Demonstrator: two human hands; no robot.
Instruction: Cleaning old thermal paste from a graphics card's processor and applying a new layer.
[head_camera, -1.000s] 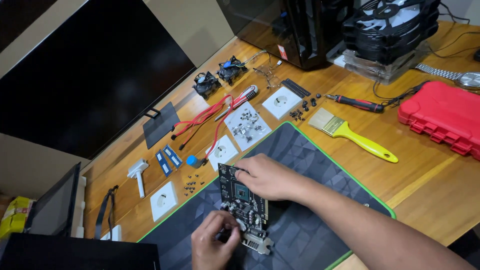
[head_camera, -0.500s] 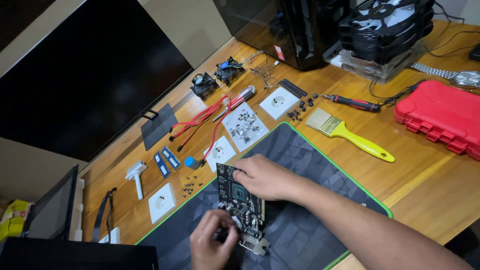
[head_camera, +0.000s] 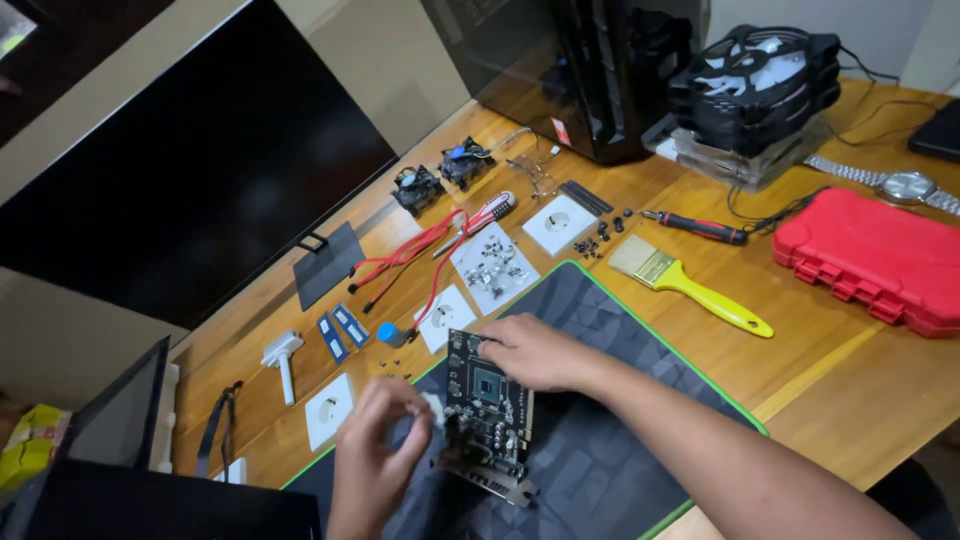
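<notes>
A dark circuit board (head_camera: 490, 412) with a metal bracket at its near end lies on a black, green-edged mat (head_camera: 620, 300). My right hand (head_camera: 530, 352) grips the board's far edge, fingers curled over it. Just left of the board, my left hand (head_camera: 375, 452) is raised a little above the mat. Its fingertips pinch a small white piece (head_camera: 432, 408); I cannot tell what it is.
On the wooden desk: a yellow-handled brush (head_camera: 690, 285), a red case (head_camera: 870, 260), a screwdriver (head_camera: 695, 227), red cables (head_camera: 420, 250), white paper squares with screws (head_camera: 495, 265), memory sticks (head_camera: 340, 330), two small fans (head_camera: 440, 175), stacked fans (head_camera: 750, 80), a computer case (head_camera: 570, 70), a wristwatch (head_camera: 905, 183).
My left hand has lifted off the board's near-left corner and moved up and left, now pinching the small white piece. My right hand stays on the board.
</notes>
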